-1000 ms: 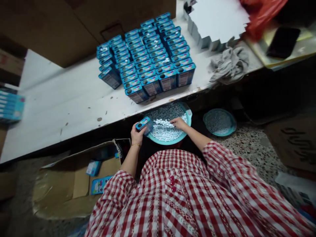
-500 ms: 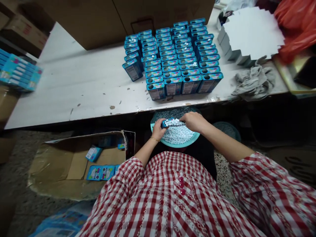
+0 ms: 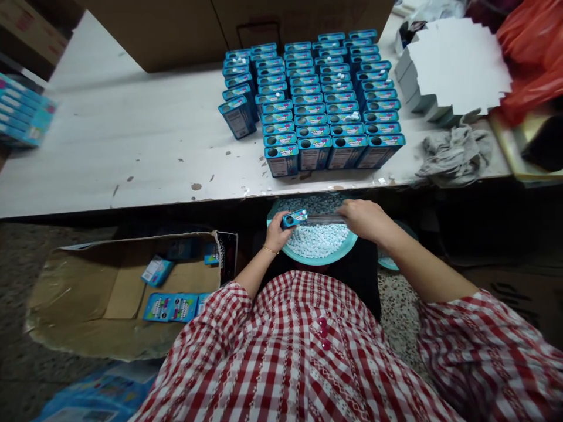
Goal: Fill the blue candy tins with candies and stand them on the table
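My left hand (image 3: pixel 277 233) is closed around a small blue candy box (image 3: pixel 294 218), tilted over a teal basin (image 3: pixel 323 260). A few white pellets show at the box's top. Many small white candies (image 3: pixel 323 239) lie in the basin. My right hand (image 3: pixel 363 219) grips one end of a thin greyish scoop (image 3: pixel 324 218), blurred by motion, its other end close to the box. Part of the scoop is hidden behind my fingers.
Rows of upright blue boxes (image 3: pixel 314 108) stand on the white table (image 3: pixel 176 140), some with loose pellets on top. A grey cloth (image 3: pixel 457 153) and stacked white card (image 3: pixel 460 67) lie to the right. At lower left, an open carton (image 3: pixel 121 293) holds several blue boxes.
The white candies that heaped the scoop are gone from it. My right hand has drawn slightly right, and the box in my left hand is turned more level. The view has shifted a little.
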A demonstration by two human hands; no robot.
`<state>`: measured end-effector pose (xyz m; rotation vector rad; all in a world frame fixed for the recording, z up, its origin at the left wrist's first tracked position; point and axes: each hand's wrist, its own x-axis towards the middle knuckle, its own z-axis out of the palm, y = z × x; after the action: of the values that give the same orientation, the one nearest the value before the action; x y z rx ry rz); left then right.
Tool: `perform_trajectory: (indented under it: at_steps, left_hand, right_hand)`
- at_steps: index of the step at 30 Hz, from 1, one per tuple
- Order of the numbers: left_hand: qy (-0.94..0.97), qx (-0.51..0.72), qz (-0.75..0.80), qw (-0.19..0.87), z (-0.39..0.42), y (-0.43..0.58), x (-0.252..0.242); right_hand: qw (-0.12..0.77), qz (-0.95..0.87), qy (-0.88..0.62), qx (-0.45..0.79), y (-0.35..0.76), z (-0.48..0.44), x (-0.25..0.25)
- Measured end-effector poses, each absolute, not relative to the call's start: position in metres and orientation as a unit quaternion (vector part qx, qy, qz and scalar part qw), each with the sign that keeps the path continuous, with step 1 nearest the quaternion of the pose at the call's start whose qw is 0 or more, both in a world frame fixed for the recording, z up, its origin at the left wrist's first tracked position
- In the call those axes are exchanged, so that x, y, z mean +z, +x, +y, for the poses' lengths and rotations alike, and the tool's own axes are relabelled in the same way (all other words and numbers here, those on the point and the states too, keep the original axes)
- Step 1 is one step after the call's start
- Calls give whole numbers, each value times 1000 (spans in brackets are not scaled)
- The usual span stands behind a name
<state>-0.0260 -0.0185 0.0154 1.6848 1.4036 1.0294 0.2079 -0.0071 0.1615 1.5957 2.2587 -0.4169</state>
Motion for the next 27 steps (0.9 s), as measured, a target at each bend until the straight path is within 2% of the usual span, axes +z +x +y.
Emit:
perform_trajectory:
  at_steps: [4, 7, 12, 19, 24, 27]
  left_hand:
    - [584, 439, 573, 371, -24, -41, 21]
    - [555, 454, 581, 384, -24, -47, 20]
    - [523, 468, 602, 382, -18, -49, 12]
    - [495, 497, 590, 398, -16, -57, 10]
    - [542, 468, 586, 379, -16, -49, 14]
    - [592, 440, 569, 364, -16, -37, 15]
  right_hand:
    - [134, 724, 652, -181, 220, -19, 76]
    - [103, 728, 632, -246, 196, -32, 18]
    - [55, 729, 610, -304, 168, -34, -21]
    - [-20, 716, 594, -365, 198, -24, -10]
    - [-111, 710, 568, -401, 219, -24, 48]
    - [-96, 745, 548, -368, 215, -20, 93]
